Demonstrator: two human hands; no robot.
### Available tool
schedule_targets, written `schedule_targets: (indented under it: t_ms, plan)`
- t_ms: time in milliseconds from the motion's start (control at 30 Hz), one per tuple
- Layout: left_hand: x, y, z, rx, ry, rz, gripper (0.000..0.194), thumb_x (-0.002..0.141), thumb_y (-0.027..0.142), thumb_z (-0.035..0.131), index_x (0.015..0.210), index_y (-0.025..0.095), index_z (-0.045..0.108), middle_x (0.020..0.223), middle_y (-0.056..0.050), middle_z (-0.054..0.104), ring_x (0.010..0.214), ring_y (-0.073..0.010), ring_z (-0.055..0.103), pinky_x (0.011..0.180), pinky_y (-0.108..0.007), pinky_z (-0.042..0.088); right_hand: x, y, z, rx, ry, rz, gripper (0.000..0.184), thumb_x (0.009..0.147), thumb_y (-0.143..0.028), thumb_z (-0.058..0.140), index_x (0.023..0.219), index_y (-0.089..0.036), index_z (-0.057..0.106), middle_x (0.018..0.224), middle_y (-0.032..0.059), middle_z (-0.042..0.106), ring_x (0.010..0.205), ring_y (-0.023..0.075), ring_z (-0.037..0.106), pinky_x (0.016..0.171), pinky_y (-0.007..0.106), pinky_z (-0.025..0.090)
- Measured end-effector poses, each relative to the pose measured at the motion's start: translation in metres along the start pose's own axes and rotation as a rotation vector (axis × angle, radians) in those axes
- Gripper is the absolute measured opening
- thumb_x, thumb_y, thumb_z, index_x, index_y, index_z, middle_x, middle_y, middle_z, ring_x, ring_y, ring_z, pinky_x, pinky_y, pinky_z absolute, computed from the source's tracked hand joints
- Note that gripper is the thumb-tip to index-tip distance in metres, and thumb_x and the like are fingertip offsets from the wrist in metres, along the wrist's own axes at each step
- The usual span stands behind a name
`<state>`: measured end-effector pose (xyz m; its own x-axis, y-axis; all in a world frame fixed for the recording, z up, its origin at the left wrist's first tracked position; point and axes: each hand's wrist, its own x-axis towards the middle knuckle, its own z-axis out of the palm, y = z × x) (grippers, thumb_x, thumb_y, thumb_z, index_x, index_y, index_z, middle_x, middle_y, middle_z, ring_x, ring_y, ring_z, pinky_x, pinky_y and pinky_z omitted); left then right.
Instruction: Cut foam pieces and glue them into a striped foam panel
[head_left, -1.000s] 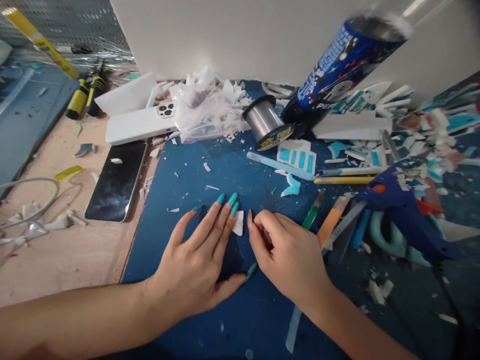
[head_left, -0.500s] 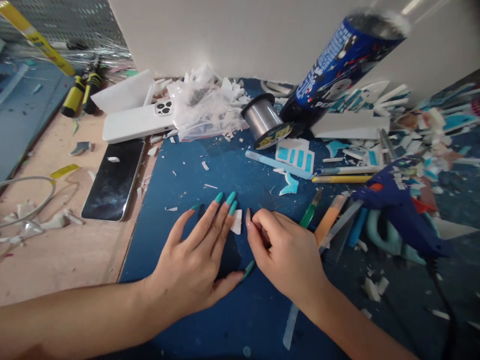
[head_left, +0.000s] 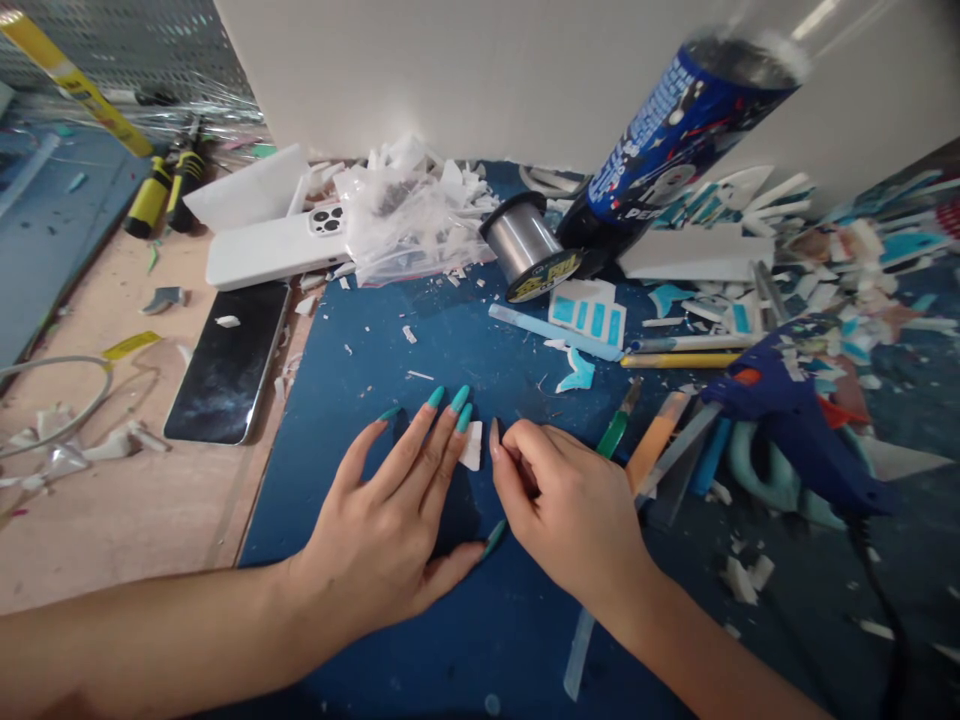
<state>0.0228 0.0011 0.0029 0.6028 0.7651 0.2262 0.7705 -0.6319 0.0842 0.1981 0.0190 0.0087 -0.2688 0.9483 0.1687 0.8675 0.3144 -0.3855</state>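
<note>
My left hand (head_left: 397, 500) lies flat on the blue work mat (head_left: 352, 350), fingers stretched out, with teal nails. Its index fingertip rests against the left edge of a small white piece (head_left: 472, 446). Just right of that piece, my right hand (head_left: 574, 500) is closed, thumb and index finger pinched together. A dark, narrow tip shows at the pinch; I cannot tell whether it is a nail or something held. Below the right wrist a pale translucent strip (head_left: 579, 655) sticks out on the mat.
Behind the hands stand a tilted cola bottle (head_left: 675, 140) and a spool of clear line (head_left: 525, 245). To the right lie a blue glue gun (head_left: 802, 420), a green-handled tool (head_left: 619, 425) and white scraps. A phone (head_left: 229, 365) and yellow-black pliers (head_left: 165, 190) are on the left.
The camera view has shifted very slightly. Both hands and the white piece keep practically the same positions relative to each other.
</note>
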Motion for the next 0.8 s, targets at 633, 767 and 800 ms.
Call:
schedule_targets:
  t_ms: [633,767,800]
  plan:
    - [-0.0004,0.0004,-0.0004,0.008,0.011,0.003,0.061,0.089,0.051,0.039,0.131,0.007,0.049,0.139,-0.01,0.045,0.129,-0.0262,0.042,0.106,-0.043,0.024,-0.0004,-0.0006,0.0001,-0.005,0.011,-0.006,0.025,0.087,-0.018,0.043,0.062,-0.019,0.043,0.052,-0.0025,0.049,0.047,0.0091,0.046,0.045,0.022,0.026]
    - [-0.0003,0.0004,-0.0009,0.018,0.01,0.011,0.061,0.089,0.05,0.038,0.131,0.006,0.049,0.139,-0.011,0.045,0.129,-0.0265,0.042,0.106,-0.043,0.024,-0.0007,-0.0003,-0.0001,-0.004,0.01,-0.008,0.024,0.086,-0.018,0.044,0.063,-0.019,0.044,0.053,-0.0027,0.049,0.047,0.0093,0.047,0.045,0.021,0.026]
    - [-0.0003,0.0005,-0.001,0.019,0.01,0.01,0.061,0.089,0.05,0.038,0.131,0.006,0.048,0.139,-0.011,0.044,0.129,-0.0265,0.042,0.106,-0.043,0.024,-0.0006,-0.0003,-0.0002,-0.005,0.005,-0.007,0.024,0.087,-0.018,0.044,0.063,-0.019,0.044,0.053,-0.0026,0.049,0.047,0.0092,0.046,0.045,0.021,0.026]
